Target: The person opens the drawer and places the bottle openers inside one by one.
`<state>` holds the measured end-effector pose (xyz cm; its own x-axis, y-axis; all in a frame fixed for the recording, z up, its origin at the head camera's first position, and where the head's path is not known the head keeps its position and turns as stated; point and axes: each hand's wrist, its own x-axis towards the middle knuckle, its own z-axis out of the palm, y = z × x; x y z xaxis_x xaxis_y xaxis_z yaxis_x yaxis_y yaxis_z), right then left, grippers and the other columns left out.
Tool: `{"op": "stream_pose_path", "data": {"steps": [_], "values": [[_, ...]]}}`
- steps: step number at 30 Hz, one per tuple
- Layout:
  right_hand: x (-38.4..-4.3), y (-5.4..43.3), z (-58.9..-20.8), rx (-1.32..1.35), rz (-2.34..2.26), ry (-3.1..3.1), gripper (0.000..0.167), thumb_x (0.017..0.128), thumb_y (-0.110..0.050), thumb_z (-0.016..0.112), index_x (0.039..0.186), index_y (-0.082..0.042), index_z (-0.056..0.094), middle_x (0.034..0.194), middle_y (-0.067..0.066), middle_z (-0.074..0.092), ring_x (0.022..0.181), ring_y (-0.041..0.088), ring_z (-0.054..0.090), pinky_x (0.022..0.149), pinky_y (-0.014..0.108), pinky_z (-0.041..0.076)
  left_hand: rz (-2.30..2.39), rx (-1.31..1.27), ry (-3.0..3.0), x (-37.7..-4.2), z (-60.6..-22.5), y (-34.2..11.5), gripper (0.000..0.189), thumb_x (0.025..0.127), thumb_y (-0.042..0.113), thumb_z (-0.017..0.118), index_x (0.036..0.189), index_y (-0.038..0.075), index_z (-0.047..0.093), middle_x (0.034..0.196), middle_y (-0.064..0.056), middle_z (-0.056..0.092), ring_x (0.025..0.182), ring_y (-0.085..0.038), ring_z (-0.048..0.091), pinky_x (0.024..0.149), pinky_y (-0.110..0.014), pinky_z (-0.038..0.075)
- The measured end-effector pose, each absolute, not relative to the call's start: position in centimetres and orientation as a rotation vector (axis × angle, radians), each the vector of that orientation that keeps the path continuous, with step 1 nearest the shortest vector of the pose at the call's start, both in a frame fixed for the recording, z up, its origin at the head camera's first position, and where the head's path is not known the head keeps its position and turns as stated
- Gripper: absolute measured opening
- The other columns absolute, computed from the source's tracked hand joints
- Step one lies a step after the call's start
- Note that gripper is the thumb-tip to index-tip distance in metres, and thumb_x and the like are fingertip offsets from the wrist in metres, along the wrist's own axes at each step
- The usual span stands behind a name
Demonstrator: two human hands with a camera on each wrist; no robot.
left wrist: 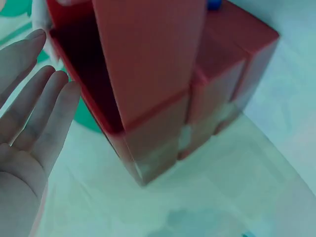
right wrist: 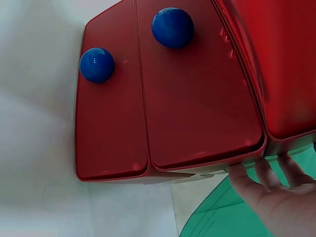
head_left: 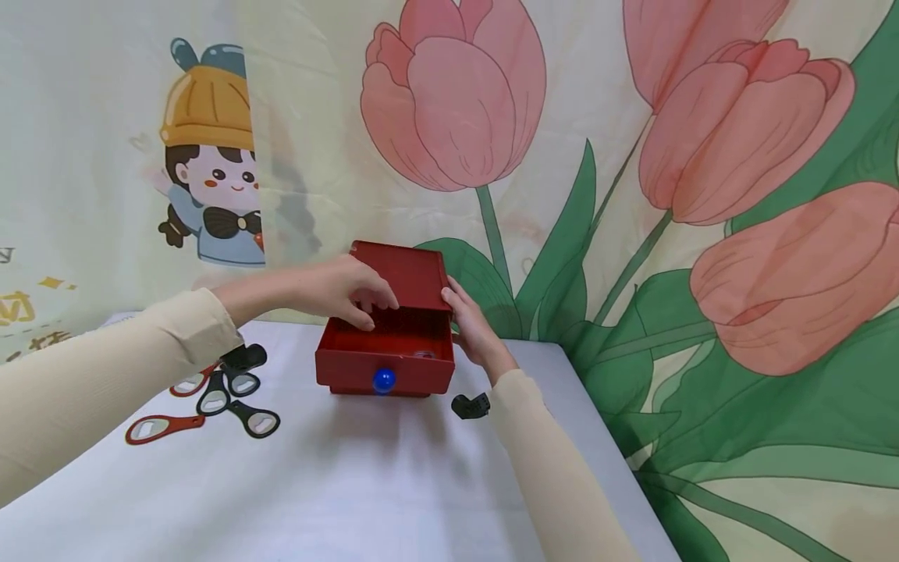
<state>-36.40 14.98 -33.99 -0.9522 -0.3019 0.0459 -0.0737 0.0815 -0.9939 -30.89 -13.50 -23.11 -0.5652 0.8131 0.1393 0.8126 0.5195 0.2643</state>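
Red box (right wrist: 197, 103), 2 blue knobs (right wrist: 172, 27)

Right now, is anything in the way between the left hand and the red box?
Nothing visible stands between the left hand and the red box; the right hand is at its right side.

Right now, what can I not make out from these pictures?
Head view: pale thing inside the red box, too small, partly behind the box's front.
Left wrist view: part of a blue knob, cut off by the top edge.
Right wrist view: part of the right hand, cut off by frame edges.
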Motion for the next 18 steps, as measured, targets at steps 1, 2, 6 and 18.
{"op": "stream_pose_path", "data": {"steps": [1,2,6,18], "values": [[-36.4,14.9,-34.0,-0.383,-1.985,2.178,0.062,0.112,-0.048,0.045,0.169,-0.039,0.023,0.169,0.003,0.036,0.153,0.034,0.037,0.118,0.066,0.039,0.487,1.436,2.748,-30.8,-23.0,-14.2,0.039,0.092,0.015,0.083,0.130,0.012,0.075,0.121,-0.005,0.075,0.103,-0.019,0.072,0.088,-0.040,0.064],[-36.3,14.9,-34.0,-0.383,-1.990,2.175,0.062,0.112,-0.049,0.045,0.169,-0.039,0.024,0.169,0.003,0.036,0.152,0.035,0.038,0.118,0.066,0.039,0.502,1.405,2.758,-30.6,-23.0,-14.8,0.039,0.093,0.015,0.083,0.130,0.012,0.075,0.122,-0.005,0.075,0.103,-0.019,0.072,0.087,-0.039,0.064],[-36.1,15.0,-34.0,-0.374,-1.997,2.174,0.062,0.111,-0.048,0.046,0.169,-0.038,0.024,0.168,0.003,0.037,0.152,0.035,0.038,0.118,0.065,0.040,0.594,1.259,2.790,-29.9,-23.3,-17.6,0.039,0.094,0.015,0.082,0.131,0.015,0.074,0.124,-0.003,0.073,0.103,-0.017,0.071,0.086,-0.035,0.064],[-36.1,14.9,-34.0,-0.368,-1.983,2.186,0.064,0.111,-0.050,0.046,0.169,-0.039,0.022,0.170,0.002,0.035,0.154,0.035,0.036,0.118,0.065,0.040,0.677,1.050,2.903,-28.5,-27.0,-25.1,0.039,0.090,0.015,0.087,0.127,0.023,0.076,0.122,0.004,0.074,0.101,-0.013,0.073,0.081,-0.024,0.063]]}}
